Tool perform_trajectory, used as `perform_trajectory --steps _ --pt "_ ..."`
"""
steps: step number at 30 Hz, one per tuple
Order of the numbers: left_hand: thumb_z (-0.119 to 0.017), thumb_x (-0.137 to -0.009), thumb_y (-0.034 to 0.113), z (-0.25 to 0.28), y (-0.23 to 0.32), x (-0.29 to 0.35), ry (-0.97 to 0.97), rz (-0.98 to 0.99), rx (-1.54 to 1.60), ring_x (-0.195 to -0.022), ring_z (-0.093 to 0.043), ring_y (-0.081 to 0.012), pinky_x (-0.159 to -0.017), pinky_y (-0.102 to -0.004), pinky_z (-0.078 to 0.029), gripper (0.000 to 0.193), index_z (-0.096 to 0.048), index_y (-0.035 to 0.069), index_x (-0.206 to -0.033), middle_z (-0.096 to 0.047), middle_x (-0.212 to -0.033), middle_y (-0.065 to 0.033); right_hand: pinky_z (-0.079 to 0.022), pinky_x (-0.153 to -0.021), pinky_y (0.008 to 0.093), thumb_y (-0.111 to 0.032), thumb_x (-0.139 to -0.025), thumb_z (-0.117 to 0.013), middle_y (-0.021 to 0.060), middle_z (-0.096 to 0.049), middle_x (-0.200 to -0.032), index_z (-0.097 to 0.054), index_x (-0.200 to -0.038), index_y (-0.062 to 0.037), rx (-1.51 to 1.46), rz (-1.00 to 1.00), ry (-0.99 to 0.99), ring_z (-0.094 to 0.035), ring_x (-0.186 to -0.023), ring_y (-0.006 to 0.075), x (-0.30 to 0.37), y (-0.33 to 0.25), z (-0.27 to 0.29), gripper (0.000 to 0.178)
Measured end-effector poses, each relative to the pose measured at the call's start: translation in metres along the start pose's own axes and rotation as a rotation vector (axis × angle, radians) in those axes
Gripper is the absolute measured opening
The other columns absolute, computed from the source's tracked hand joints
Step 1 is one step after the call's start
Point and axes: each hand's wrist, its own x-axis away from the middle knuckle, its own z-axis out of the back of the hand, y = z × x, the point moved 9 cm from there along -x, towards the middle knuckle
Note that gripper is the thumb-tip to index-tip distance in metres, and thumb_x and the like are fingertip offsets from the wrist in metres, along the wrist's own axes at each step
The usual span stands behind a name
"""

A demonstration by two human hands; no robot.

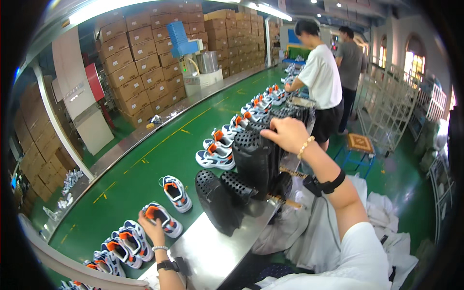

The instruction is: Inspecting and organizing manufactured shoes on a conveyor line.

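Note:
My left hand [152, 227] has its fingers closed on the heel opening of a white, navy and orange sneaker [169, 225] on the green conveyor belt. Another such sneaker [176, 194] sits just beyond it, and more sneakers [135, 241] stand in a row nearer to me. On the right, my right hand [289, 135] is curled over the top of a tall black shoe-shaped form [256, 162] with a perforated toe; part of its grip is hidden. Two more perforated black forms, one large [215, 203] and one smaller [238, 187], lean beside it on the metal ledge.
Sneakers [217, 155] line the belt [159, 154] farther off. A person in a white shirt [321, 72] works along it, with another person [349, 58] behind. Stacked cartons [145, 63] and a blue-topped machine [181, 41] stand across. A stool [358, 145] and white cloth [314, 222] are at right.

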Motion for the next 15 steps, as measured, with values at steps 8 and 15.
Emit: perform_trajectory --steps 8,15 --pt "-0.058 -0.090 0.032 -0.007 -0.037 0.000 0.237 0.183 -0.075 -0.070 -0.060 -0.0410 -0.066 -0.0465 -0.045 0.037 -0.065 -0.003 -0.085 -0.063 -0.073 -0.0223 -0.051 -0.076 0.0428 -0.061 -0.078 -0.059 0.0182 -0.066 -0.084 -0.064 -0.089 -0.0012 0.126 0.081 -0.157 -0.065 -0.084 0.0332 -0.011 -0.002 -0.018 0.061" --pt "-0.057 -0.090 0.037 0.015 -0.028 -0.011 0.117 0.209 -0.230 -0.072 -0.062 -0.0396 -0.065 -0.0456 -0.046 0.042 -0.067 -0.004 -0.084 -0.064 -0.075 -0.0233 -0.050 -0.068 0.0420 -0.058 -0.074 -0.065 0.0154 -0.064 -0.072 -0.062 -0.079 -0.0019 -0.093 0.092 0.013 -0.064 -0.073 0.0332 -0.010 -0.007 0.004 0.057"
